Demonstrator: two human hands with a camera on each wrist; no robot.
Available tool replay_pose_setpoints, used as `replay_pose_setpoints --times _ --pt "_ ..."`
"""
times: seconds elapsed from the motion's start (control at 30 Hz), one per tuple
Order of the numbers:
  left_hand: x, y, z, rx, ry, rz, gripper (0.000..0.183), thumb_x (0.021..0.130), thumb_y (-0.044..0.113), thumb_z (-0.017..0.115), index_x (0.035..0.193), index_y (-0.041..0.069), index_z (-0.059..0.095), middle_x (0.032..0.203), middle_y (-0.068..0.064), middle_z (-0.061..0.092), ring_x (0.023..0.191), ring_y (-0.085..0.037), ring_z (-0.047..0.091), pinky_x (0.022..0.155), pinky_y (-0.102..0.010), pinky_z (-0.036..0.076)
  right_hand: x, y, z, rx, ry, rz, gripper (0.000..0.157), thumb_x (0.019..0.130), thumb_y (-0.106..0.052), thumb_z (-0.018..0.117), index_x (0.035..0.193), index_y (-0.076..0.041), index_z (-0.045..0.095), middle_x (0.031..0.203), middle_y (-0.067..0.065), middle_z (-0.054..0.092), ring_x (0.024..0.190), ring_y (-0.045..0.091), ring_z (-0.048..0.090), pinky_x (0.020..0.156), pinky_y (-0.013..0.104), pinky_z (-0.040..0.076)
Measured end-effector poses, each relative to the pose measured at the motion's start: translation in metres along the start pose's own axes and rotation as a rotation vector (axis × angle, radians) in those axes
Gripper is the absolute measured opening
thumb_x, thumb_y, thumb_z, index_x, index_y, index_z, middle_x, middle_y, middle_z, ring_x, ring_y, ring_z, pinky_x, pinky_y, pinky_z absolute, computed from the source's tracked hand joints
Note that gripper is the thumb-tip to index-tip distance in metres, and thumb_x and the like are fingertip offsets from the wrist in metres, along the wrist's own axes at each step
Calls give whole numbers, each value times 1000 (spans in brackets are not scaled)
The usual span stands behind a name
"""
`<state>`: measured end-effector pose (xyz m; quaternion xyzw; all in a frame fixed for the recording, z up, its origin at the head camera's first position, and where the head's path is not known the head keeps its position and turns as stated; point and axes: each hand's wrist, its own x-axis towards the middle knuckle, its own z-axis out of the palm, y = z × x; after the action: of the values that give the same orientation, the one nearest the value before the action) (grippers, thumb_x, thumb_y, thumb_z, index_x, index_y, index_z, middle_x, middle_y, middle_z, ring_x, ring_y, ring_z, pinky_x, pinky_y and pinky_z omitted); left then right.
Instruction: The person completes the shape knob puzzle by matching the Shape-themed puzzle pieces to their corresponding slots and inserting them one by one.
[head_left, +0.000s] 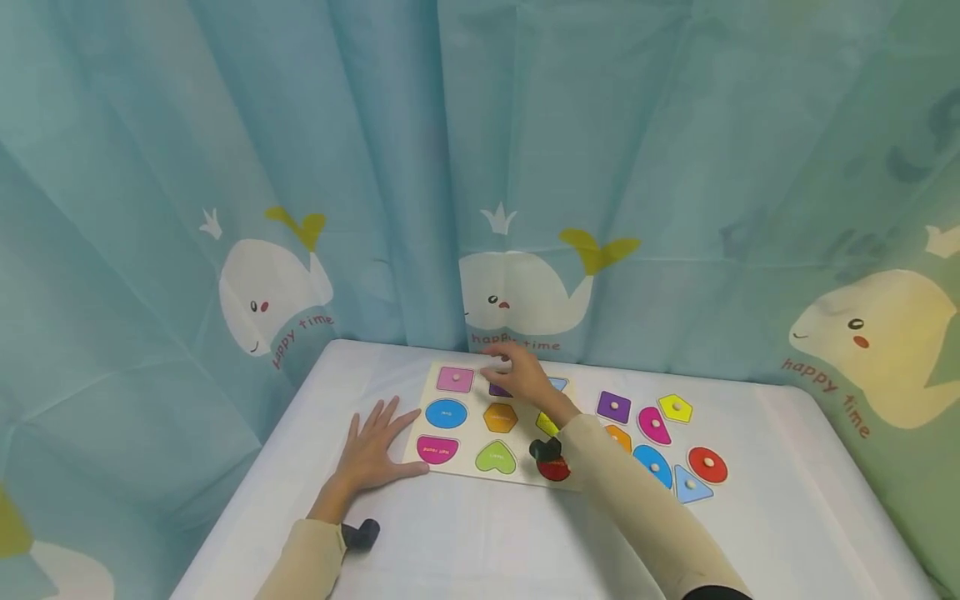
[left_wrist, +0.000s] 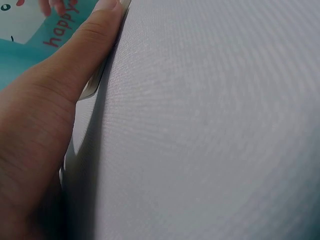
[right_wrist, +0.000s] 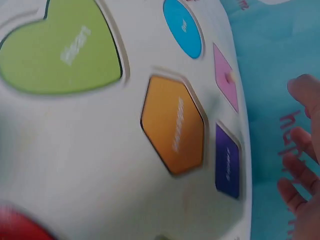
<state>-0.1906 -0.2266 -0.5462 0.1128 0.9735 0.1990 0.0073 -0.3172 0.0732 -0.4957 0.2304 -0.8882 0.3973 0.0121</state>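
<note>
A cream shape-puzzle board (head_left: 457, 454) lies on the table, with coloured recesses for a heart, oval, hexagon and other shapes. A pink knobbed piece (head_left: 455, 380) sits in its far-left corner, its knob also visible in the right wrist view. My left hand (head_left: 371, 454) rests with fingers spread at the board's left side, index finger and thumb touching the edge. Over the board's far part hovers my right hand (head_left: 521, 377), thumb and fingers apart with nothing between them. Below it, the purple recess (right_wrist: 228, 162) is partly covered in the head view.
Several knobbed pieces lie loose right of the board, among them a purple square (head_left: 613, 407), a yellow pentagon (head_left: 677, 408), a magenta half round (head_left: 654, 426) and a red circle (head_left: 707, 465). A blue whale-print curtain (head_left: 405, 208) hangs right behind the table's far edge.
</note>
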Motion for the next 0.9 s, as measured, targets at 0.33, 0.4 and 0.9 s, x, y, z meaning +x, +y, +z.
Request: replay_pose_setpoints --times 0.33,0.4,0.9 --pt "-1 1 -1 -3 -15 -11 98 75 70 76 156 24 46 169 -16 23 156 -44 11 118 -74 2 -17 17 -32 25 4 -16 45 94 -24 77 134 -6 65 134 11 66 124 37 59 103 56 50" --pt "-1 1 -1 -1 -14 -10 98 75 70 76 156 24 46 169 -16 23 156 -44 11 118 -74 2 -21 21 -38 27 10 -28 45 94 -23 77 134 -6 65 135 11 66 124 35 58 104 56 49" --pt "0 3 -2 0 -13 -12 98 74 68 78 155 23 47 169 -17 24 155 -45 12 118 -74 2 -65 52 -97 38 55 -24 56 92 -21 79 143 -13 58 136 22 63 125 46 58 104 62 47"
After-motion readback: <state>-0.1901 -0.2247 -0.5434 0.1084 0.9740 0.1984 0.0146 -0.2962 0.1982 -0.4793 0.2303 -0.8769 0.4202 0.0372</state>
